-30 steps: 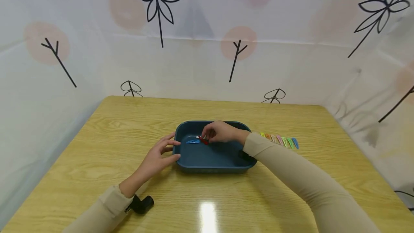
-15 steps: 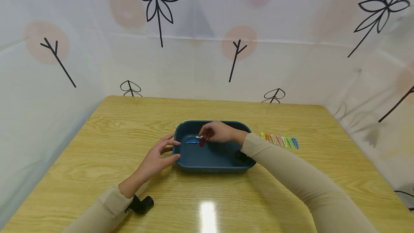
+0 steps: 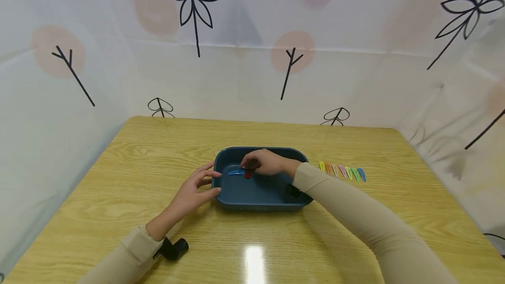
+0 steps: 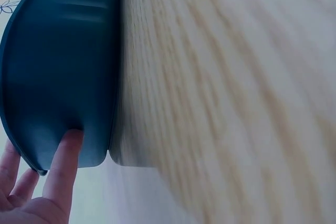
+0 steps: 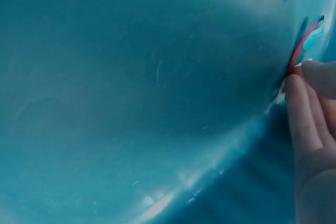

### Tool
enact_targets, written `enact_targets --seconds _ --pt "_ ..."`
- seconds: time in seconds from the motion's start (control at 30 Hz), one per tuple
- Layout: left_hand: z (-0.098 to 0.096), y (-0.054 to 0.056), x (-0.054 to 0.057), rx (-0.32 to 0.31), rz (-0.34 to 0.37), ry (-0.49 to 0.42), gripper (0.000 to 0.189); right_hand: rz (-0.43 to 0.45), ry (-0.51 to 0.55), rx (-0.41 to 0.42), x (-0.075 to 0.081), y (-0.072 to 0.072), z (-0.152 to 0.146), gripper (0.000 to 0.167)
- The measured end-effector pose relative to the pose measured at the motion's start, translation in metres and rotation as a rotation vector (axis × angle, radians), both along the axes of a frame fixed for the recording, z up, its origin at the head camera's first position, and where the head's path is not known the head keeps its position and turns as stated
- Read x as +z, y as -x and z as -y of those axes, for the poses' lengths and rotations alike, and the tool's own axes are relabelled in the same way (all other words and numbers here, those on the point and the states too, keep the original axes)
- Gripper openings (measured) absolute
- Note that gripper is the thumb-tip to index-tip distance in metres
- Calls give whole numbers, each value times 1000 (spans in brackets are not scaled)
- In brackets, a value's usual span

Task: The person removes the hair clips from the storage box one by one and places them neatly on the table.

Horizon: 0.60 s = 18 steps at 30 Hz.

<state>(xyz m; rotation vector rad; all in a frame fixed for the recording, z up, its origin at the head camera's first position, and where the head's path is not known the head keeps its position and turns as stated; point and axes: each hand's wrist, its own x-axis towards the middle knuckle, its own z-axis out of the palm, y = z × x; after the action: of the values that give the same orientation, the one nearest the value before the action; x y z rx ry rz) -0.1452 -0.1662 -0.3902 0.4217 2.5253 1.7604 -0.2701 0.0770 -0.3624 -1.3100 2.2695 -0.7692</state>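
A dark blue tray [image 3: 252,200] stands on the wooden table. At its left end my left hand [image 3: 194,189] holds the wall, fingers over the rim and thumb [image 4: 65,166] flat on the outside. My right hand [image 3: 266,162] reaches inside the tray and pinches a red hair clip [image 5: 299,52] between thumb and fingers, low over the tray floor. In the head view only part of the red clip shows under the fingers. Just left of it lies a blue hair clip [image 3: 236,172] on the tray floor.
Right of the tray, several hair clips lie in a slanted row on the table, from a yellow clip [image 3: 321,166] to a blue one [image 3: 362,175]. A patterned white cloth [image 3: 236,78] hangs behind the table. The right forearm crosses the tray's right rim.
The right hand has shifted slightly left with the red clip, turning it more upright beside the blue clip. Its silver part has gone out of sight in the head view. The left hand stays put.
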Motion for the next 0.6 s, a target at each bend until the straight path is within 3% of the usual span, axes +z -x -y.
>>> enact_targets --seconds 0.2,0.6 --pt "-1 0 1 2 7 -1 36 -62 -33 6 3 -1 -8 30" --pt "-2 -2 4 11 18 8 36 -103 -85 23 0 -2 -11 31"
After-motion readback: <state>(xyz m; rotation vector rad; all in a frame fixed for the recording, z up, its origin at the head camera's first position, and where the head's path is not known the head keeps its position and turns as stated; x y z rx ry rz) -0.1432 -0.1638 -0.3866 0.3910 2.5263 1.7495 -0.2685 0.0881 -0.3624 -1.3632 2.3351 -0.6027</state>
